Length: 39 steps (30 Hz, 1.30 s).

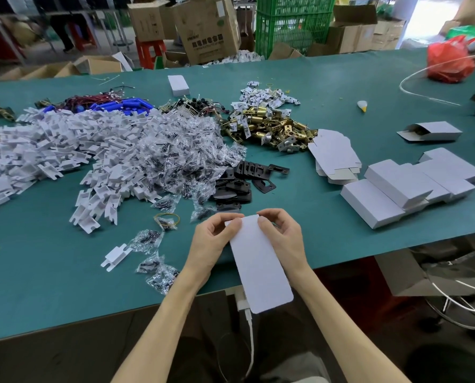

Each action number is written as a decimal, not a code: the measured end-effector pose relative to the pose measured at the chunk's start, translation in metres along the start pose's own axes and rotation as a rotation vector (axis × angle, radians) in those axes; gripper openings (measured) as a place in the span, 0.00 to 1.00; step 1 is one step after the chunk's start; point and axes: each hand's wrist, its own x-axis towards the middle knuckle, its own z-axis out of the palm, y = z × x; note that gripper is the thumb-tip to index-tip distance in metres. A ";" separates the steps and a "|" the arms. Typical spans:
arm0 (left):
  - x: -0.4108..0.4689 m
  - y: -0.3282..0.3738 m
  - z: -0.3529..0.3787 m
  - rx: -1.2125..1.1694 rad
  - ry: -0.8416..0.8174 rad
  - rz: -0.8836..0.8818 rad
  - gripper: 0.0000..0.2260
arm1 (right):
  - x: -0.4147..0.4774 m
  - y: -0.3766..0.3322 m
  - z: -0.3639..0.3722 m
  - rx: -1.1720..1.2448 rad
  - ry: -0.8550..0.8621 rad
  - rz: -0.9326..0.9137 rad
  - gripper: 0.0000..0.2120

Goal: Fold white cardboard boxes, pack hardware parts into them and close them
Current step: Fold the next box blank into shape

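The left hand and right hand each pinch the box at its far end. Below the grip, the rest reaches past the table edge. It looks light, thin and easily creased, so it is best held by its edges near the folds.

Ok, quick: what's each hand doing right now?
Left hand: grips the far end of the flat white box, thumb on top.
Right hand: pinches that same end of the box.
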 end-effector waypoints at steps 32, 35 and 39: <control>-0.001 -0.006 0.003 0.215 -0.143 0.230 0.25 | 0.005 0.004 0.003 0.023 0.120 0.092 0.05; 0.000 -0.005 0.003 0.152 -0.078 0.169 0.17 | 0.002 -0.001 0.004 0.110 0.031 0.068 0.10; -0.002 -0.003 0.005 0.061 -0.024 0.094 0.13 | 0.001 -0.004 0.005 0.113 -0.029 0.034 0.12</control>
